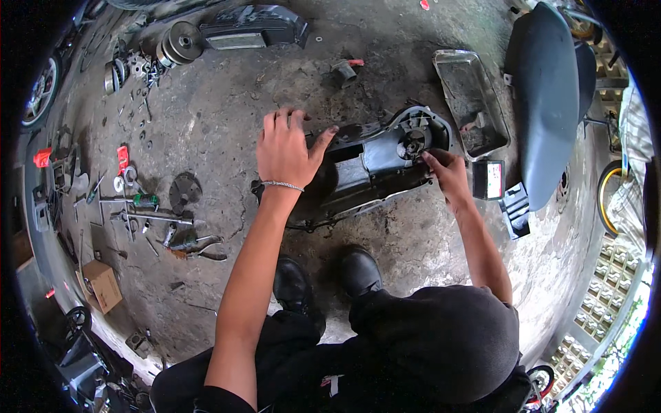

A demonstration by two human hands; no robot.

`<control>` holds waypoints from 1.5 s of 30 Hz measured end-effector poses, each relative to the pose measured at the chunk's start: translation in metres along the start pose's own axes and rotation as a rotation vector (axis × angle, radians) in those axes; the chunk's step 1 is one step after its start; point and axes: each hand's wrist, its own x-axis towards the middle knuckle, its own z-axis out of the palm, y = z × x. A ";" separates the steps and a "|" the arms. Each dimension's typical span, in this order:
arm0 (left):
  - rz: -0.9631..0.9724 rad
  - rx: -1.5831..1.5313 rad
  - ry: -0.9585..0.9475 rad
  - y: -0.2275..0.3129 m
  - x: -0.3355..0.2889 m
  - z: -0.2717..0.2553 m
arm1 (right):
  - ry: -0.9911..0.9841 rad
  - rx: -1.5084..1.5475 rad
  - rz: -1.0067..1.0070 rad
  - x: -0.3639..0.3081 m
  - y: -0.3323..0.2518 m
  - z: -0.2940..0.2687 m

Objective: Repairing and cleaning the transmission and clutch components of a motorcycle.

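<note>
A long scooter crankcase cover (392,153) lies on the concrete floor in front of my boots, its hollow inner side up. At its right end is a round recess holding a greasy hub-like part (414,143). My right hand (449,176) reaches into the edge of that recess, thumb and fingers pinched together at the hub. What they hold, if anything, is hidden. Over the left end of the cover is my left hand (289,146), palm down, thumb out and fingers apart. Nothing shows in it, and I cannot tell whether it rests on the cover.
To the right stand a metal tray (474,153), a battery (488,180) and a scooter seat (551,103). Wrenches, pliers (210,252) and other tools lie at the left, near a cardboard box (103,286). A black plastic housing (255,27) and a pulley (183,41) sit at the far side.
</note>
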 end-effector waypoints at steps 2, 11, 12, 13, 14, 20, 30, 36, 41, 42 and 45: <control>0.002 0.005 0.000 -0.002 0.000 0.000 | -0.018 0.326 0.037 -0.006 0.001 0.003; -0.002 -0.003 -0.005 -0.003 0.003 -0.002 | -0.262 -0.366 -0.341 -0.050 -0.031 0.020; -0.001 0.009 -0.013 -0.004 0.002 -0.003 | -0.261 -0.370 -0.341 -0.052 -0.036 0.026; -0.001 0.022 -0.022 -0.004 0.000 -0.003 | -0.240 -0.543 -0.567 -0.052 -0.039 0.032; 0.000 0.037 -0.031 -0.003 -0.001 -0.004 | -0.216 -0.714 -0.794 -0.052 -0.040 0.034; -0.015 0.029 0.005 0.001 -0.001 -0.001 | -0.261 -0.861 -0.810 -0.017 -0.020 0.026; -0.010 0.071 0.037 0.001 -0.001 -0.003 | -0.457 -1.085 -0.880 0.002 -0.007 0.028; -0.025 0.045 -0.003 0.004 0.001 -0.005 | -0.560 -1.270 -0.784 -0.004 -0.024 0.028; -0.017 0.025 0.025 0.003 0.001 -0.004 | -0.600 -1.313 -0.801 -0.002 -0.032 0.033; -0.014 0.029 0.027 0.003 0.001 -0.003 | -0.627 -1.305 -0.777 0.000 -0.034 0.035; -0.011 0.039 0.033 0.001 0.000 -0.002 | -0.683 -1.288 -0.731 0.001 -0.040 0.037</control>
